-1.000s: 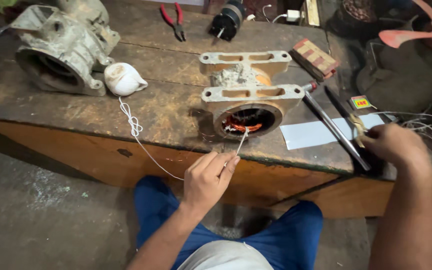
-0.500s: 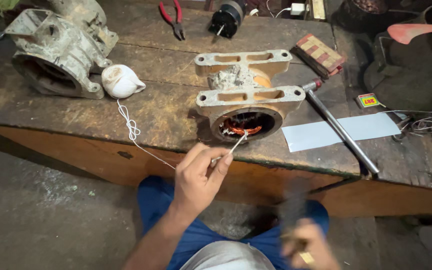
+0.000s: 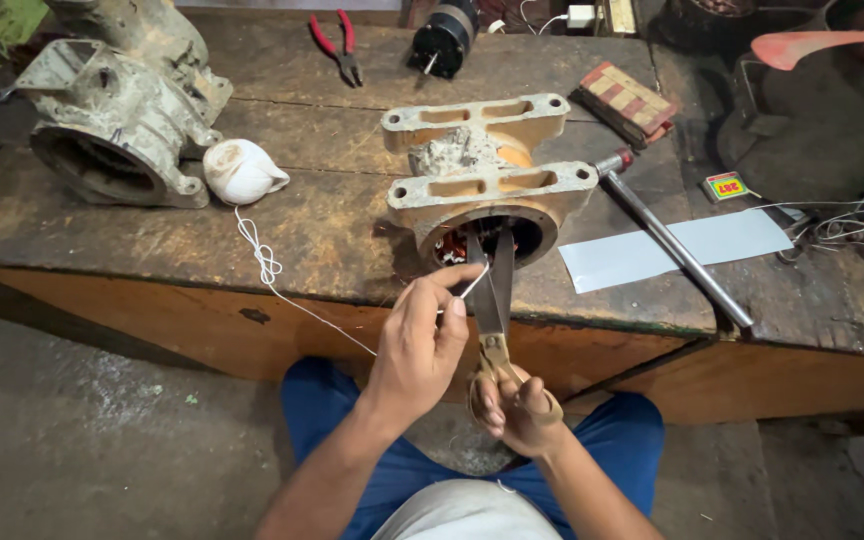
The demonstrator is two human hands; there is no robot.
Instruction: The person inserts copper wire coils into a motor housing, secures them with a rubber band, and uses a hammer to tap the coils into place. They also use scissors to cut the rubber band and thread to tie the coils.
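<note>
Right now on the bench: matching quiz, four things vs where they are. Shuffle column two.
1. scissors
2. red-handled pliers
3. ball of white string
4. metal rod

a. lying across the white paper sheet
b. beside the grey motor housing
c. far edge of the workbench
d. in the right hand, blades at the motor stator opening

Pairs: 1-d, 2-c, 3-b, 4-a

The counter is old wood, rough and stained. The motor housing looks like cast metal with dull, flaking cream paint. The scissors have grey matt metal blades and brass-coloured handles. The string is thin white thread, and the sheet is smooth white paper
</note>
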